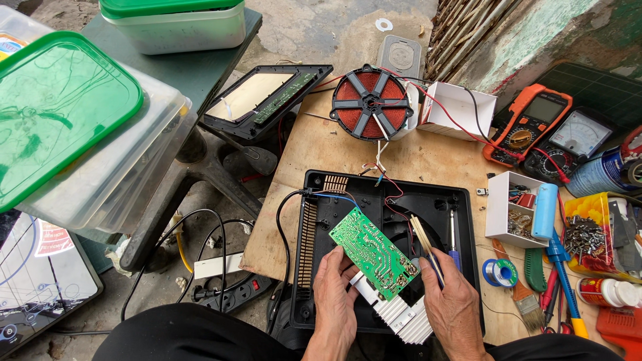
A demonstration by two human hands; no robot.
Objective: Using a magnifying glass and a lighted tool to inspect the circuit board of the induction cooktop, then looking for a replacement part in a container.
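Green circuit board (373, 253) tilted solder side up over open black cooker base (461, 220) on worktop (428, 157), gripped at lower edge by left hand (334, 294); right hand (451, 304) closed around tweezers (425, 242). Coil (372, 101) already out, wires attached.

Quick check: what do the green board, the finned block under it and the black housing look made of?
Green circuit board: rigid laminate, glossy green coat, silvery solder dots. Finned heat sink: probably bare aluminium, pale matte ribs. Black housing: moulded plastic, dull sheen, with vent slots. Left hand holds the board's edge.
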